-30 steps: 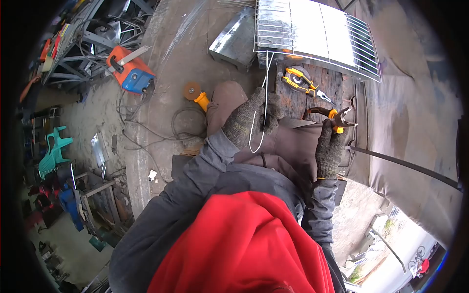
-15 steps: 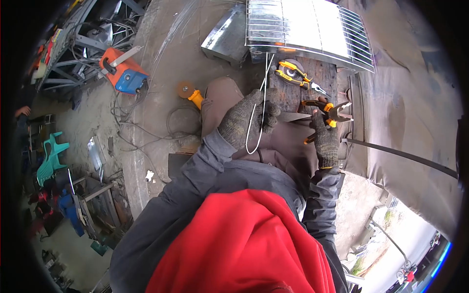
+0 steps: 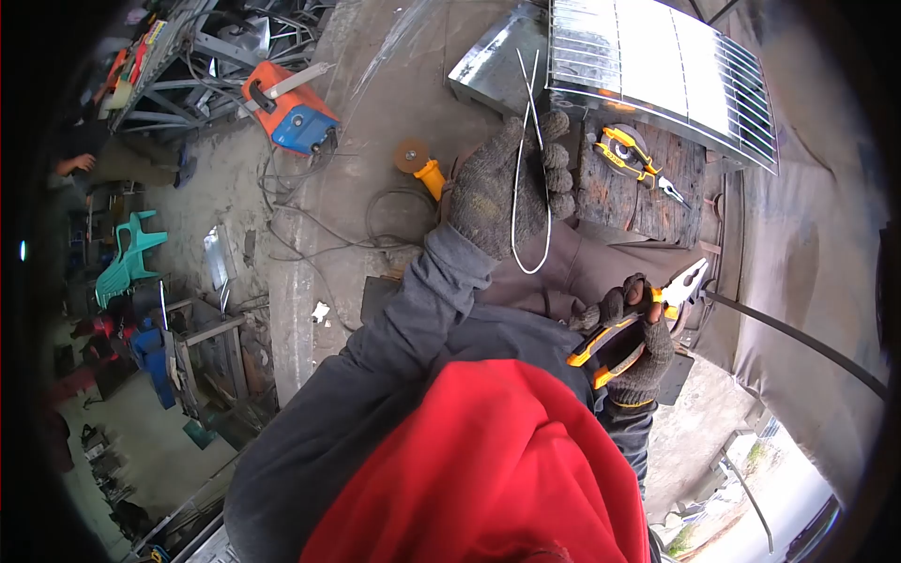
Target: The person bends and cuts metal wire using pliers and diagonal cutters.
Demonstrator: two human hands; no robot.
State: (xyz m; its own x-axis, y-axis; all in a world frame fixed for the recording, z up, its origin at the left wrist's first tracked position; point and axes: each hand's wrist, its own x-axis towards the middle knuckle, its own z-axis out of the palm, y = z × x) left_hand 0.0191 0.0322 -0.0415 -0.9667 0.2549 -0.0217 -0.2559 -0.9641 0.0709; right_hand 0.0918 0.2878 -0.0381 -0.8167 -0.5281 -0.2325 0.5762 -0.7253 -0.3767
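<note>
My left hand (image 3: 497, 192), in a dark knitted glove, holds a bent metal wire (image 3: 515, 220). The wire forms a long loop, rounded toward my lap, and its two ends cross above the palm. In my right hand (image 3: 648, 361), also gloved, is a pair of combination pliers (image 3: 615, 340) with orange and black handles. Their jaws point up and right, away from the wire. A second pair of pliers (image 3: 648, 174), yellow-handled, lies on a worn wooden block (image 3: 671, 218) beyond my lap, against a round object whose kind I cannot make out.
A wire rack over shiny sheet metal (image 3: 657, 66) stands at the far side, beside a metal box (image 3: 497, 66). Left of my knee lies an angle grinder (image 3: 427, 174) with its cable. Farther left are an orange-and-blue machine (image 3: 296, 113), a green plastic chair (image 3: 131, 258) and another person (image 3: 122, 159).
My left hand has lifted the wire and turned so its fingers spread more. My right hand has drawn the pliers back toward my body. The view has shifted, bringing the other person further in.
</note>
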